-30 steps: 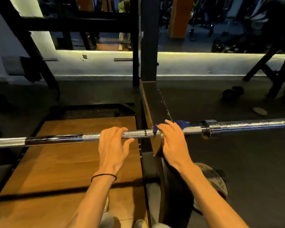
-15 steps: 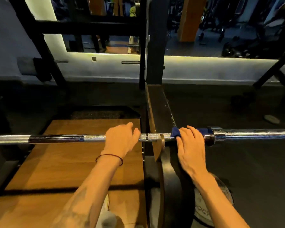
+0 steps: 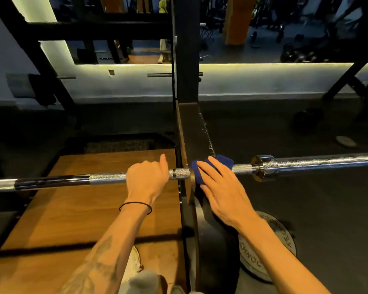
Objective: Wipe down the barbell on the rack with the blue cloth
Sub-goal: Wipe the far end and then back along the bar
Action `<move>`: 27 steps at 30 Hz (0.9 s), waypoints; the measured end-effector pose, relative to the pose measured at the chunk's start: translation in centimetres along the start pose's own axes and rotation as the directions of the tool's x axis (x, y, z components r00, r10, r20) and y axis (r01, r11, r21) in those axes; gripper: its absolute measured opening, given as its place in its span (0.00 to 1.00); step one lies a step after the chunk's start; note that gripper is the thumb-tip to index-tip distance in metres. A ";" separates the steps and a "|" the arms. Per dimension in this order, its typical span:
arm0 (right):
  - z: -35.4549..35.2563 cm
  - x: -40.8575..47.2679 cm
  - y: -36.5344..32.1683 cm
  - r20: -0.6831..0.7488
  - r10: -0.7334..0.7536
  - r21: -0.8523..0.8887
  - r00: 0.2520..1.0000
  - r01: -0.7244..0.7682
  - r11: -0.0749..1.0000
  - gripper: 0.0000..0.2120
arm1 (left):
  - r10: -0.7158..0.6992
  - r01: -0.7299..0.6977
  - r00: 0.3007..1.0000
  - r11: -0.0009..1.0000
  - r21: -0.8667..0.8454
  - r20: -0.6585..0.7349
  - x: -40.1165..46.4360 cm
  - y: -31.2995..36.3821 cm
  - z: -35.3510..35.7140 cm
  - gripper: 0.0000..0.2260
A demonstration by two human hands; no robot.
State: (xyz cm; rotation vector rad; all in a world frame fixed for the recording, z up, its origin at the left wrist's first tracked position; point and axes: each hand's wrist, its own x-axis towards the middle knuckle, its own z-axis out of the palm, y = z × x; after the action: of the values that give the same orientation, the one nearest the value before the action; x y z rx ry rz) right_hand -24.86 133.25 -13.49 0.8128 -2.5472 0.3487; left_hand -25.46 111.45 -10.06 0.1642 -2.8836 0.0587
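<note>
A person's right hand [image 3: 223, 192] presses the blue cloth [image 3: 202, 171] around the barbell [image 3: 106, 179] just right of the rack upright [image 3: 186, 60], while the left hand [image 3: 146, 180] grips the knurled shaft left of it.

A big mirror [image 3: 263, 28] hangs on the far wall, with a strip of light [image 3: 263, 65] under it. The floor [image 3: 306, 209] is dark, and a wooden platform [image 3: 72, 209] lies near left.
</note>
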 end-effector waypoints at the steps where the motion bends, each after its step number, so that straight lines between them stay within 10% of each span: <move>1: -0.4 -0.8 1.1 -0.009 0.059 -0.002 0.998 -0.059 0.998 0.23 | 0.023 -0.023 0.994 1.000 0.000 -0.105 -0.2 0.0 0.8 0.16; 6: -0.9 -1.9 1.9 -0.167 0.441 0.044 0.882 -0.440 0.897 0.24 | 0.057 -0.104 0.940 0.987 -0.124 -0.337 -1.0 0.3 1.7 0.18; 13: 0.4 0.7 -1.5 -0.041 0.084 0.125 0.996 -0.078 0.989 0.22 | -0.040 -0.132 0.925 0.898 -0.421 -0.377 -2.5 0.0 3.4 0.10; 20: -0.6 -0.4 0.6 -0.185 0.479 0.149 0.858 -0.457 0.877 0.21 | -0.106 -0.155 0.904 0.822 -0.548 -0.415 -3.8 1.0 5.0 0.10; 27: 0.4 -0.2 1.0 -0.038 0.024 0.051 0.999 -0.022 0.998 0.24 | -0.039 -0.150 0.933 0.861 -0.487 -0.357 -3.8 -0.3 2.6 0.05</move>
State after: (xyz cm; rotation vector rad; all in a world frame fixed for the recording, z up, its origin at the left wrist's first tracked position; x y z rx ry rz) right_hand -25.49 133.98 -14.03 0.7886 -2.5232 0.4338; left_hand -22.43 111.41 -13.54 -0.0327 -2.4339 -0.5987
